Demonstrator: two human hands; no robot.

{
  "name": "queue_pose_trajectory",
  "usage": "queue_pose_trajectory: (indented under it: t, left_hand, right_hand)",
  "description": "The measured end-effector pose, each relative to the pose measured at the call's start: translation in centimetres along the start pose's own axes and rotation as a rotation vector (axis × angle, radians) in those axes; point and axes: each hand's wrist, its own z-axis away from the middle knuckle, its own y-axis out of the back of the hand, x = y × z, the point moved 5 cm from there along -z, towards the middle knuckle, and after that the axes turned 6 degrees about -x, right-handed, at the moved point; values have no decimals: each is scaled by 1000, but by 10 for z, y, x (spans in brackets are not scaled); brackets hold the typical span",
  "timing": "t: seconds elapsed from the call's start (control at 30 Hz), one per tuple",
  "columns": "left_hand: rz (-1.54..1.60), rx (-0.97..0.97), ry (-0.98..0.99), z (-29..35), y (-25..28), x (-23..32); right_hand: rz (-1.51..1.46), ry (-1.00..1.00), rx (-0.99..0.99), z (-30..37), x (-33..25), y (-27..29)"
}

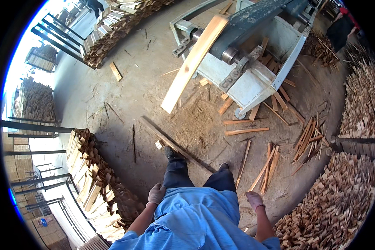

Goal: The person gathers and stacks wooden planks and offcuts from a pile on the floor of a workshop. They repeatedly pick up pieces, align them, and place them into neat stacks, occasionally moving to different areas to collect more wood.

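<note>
My left hand (156, 193), in a light glove, hangs beside my left thigh with its fingers loosely apart and nothing in it. My right hand (255, 200), also gloved, hangs out to the right of my hip, fingers slightly bent and no object visible in them. Ahead of me a long pale board (195, 62) sticks out past the end of a dark conveyor belt (254, 23). The belt runs over rollers (230, 54) on a light metal frame (248, 89). Below my right hand, several narrow wood strips (266, 168) lie on the floor.
A long strip (177, 144) lies across the floor at my feet. Piles of wood pieces stand at left (98, 179), far left (108, 31) and right (333, 204). Dark metal bars (37, 127) jut out at left. Another person (341, 29) is at the far right.
</note>
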Motion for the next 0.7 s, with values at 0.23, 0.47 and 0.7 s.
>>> queue_pose_trajectory:
  t: [0.23,0.47,0.7]
  left_hand:
    - [92,99,48,45,-21,9]
    - [183,59,-31,68,-16,57]
    - [95,-167,-150,57,-75,69]
  right_hand:
    - [-360,-262,-5,21,-40,57]
    - [-920,-490,108,92,49,113]
    - [-867,-652,81,174,134,57]
